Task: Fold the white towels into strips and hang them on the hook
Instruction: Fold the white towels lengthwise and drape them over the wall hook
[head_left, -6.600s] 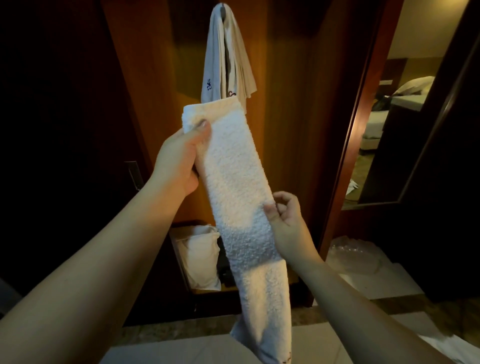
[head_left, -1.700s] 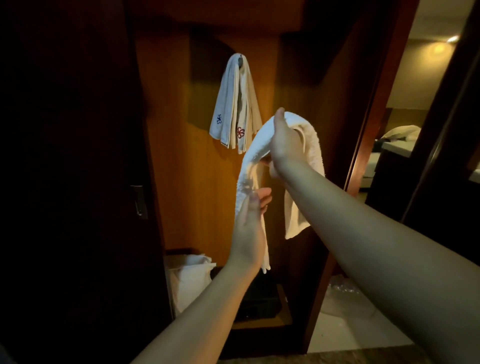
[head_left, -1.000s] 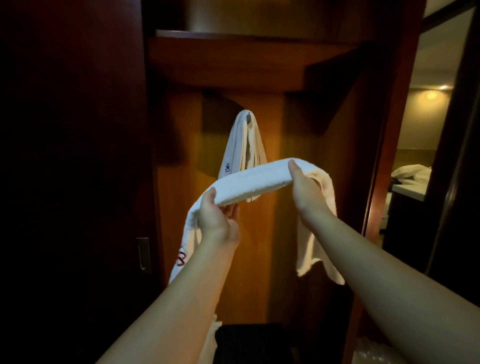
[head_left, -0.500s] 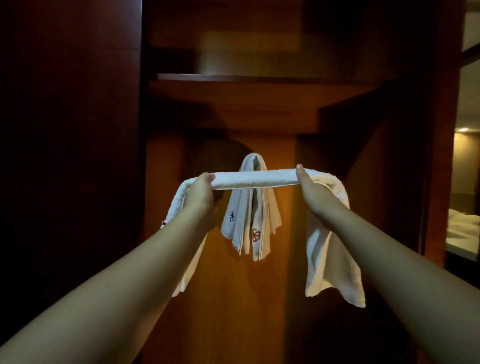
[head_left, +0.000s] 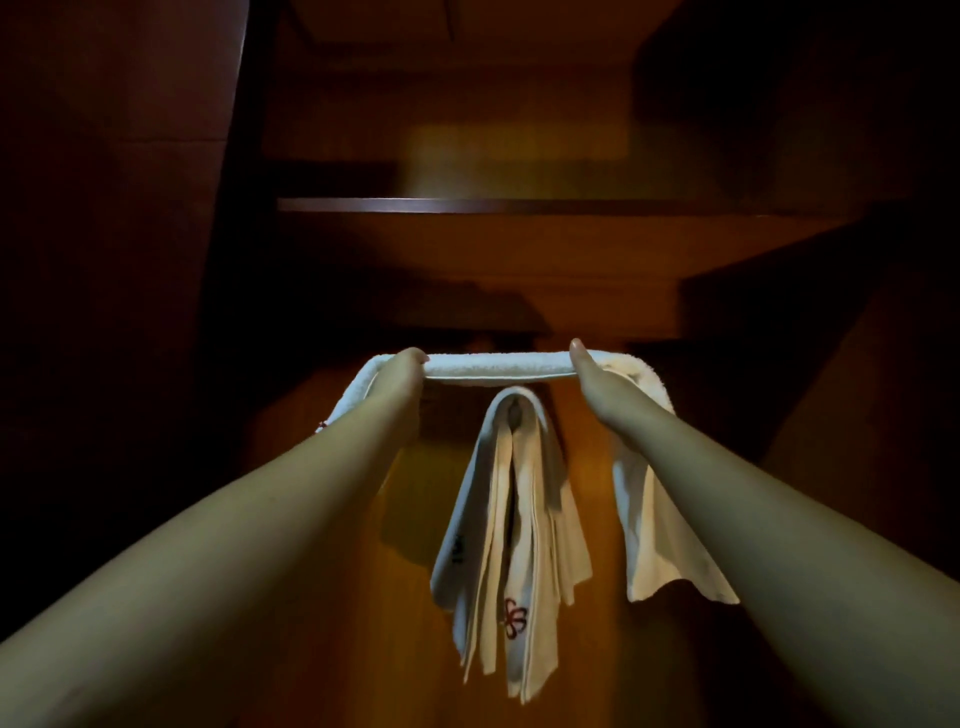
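A white towel folded into a strip (head_left: 498, 365) is stretched level between my hands, just above the hook (head_left: 514, 410). My left hand (head_left: 399, 375) grips its left part and my right hand (head_left: 597, 376) grips its right part. Both loose ends hang down, the right one (head_left: 654, 525) longer in view. Under the strip, several folded white towels (head_left: 514, 530) with small embroidered flowers hang from the hook on the wooden panel. The hook itself is mostly covered by them.
A wooden shelf (head_left: 519, 205) juts out above the hook. Dark wooden walls (head_left: 104, 312) close in on the left and right of the lit back panel (head_left: 415, 519).
Both hands have raised the stretched strip from in front of the hanging towels to just above the hook. The view has tilted upward and moved closer.
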